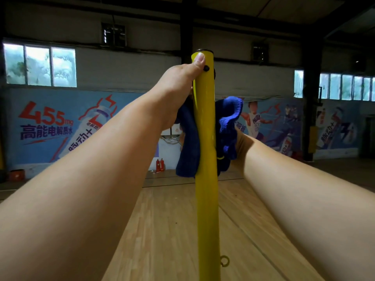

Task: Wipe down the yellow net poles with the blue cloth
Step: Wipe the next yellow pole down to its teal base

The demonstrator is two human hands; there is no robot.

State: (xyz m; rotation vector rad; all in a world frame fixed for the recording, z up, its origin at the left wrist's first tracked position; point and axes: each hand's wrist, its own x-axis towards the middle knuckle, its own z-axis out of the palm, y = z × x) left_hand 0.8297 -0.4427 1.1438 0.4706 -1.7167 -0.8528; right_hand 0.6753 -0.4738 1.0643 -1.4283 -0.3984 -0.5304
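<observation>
A yellow net pole (205, 126) stands upright in the middle of the view. My left hand (178, 82) grips it just below its top, with the thumb pressed on the near face beside a small black bolt. A blue cloth (228, 128) is wrapped round the far side of the pole at mid-height and shows on both sides of it. My right hand (242, 142) reaches in from the right and holds the cloth against the pole. The cloth hides the fingers of that hand.
A wooden gym floor (166, 220) spreads below. Low on the pole hangs a small metal ring (224, 261). Two red fire extinguishers (159, 165) stand by the painted far wall, and a dark column (186, 27) rises behind the pole.
</observation>
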